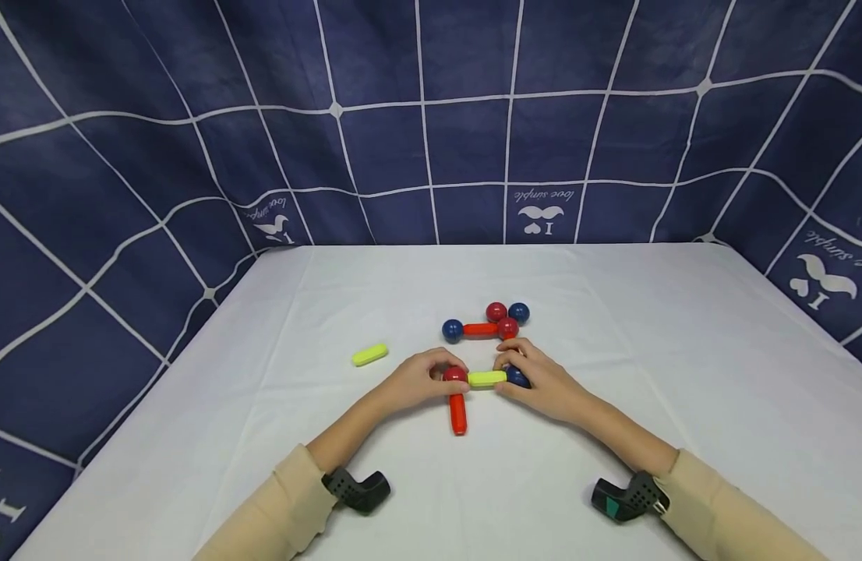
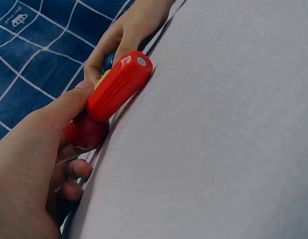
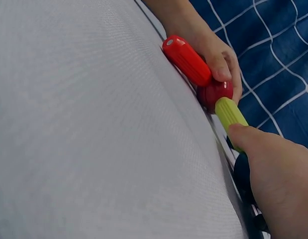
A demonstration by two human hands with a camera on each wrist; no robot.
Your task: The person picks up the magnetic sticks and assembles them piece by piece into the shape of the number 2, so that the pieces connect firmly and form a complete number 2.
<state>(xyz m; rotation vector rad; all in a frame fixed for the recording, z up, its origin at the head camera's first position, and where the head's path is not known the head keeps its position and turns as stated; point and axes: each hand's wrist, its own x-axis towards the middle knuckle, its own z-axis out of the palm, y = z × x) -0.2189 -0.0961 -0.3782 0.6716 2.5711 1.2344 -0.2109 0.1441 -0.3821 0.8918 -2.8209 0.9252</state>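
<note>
My left hand [image 1: 420,378] grips a red ball [image 1: 455,375] between thumb and fingers. From that ball a red magnetic stick [image 1: 458,414] points toward me; its flat end shows a grey metal disc in the left wrist view. A yellow-green magnetic stick [image 1: 486,379] joins the red ball to a dark blue ball [image 1: 517,377] on the right. My right hand [image 1: 546,383] pinches the yellow-green stick near its blue-ball end, with the thumb [image 3: 243,133] lying on it. The right hand partly covers the blue ball.
Behind the hands lie a blue ball [image 1: 453,330], a red stick [image 1: 480,329] and a red ball [image 1: 507,328] in a row. Another red ball [image 1: 496,312] and blue ball [image 1: 519,312] sit just beyond. A loose yellow-green stick [image 1: 370,355] lies left on the white tablecloth [image 1: 319,312].
</note>
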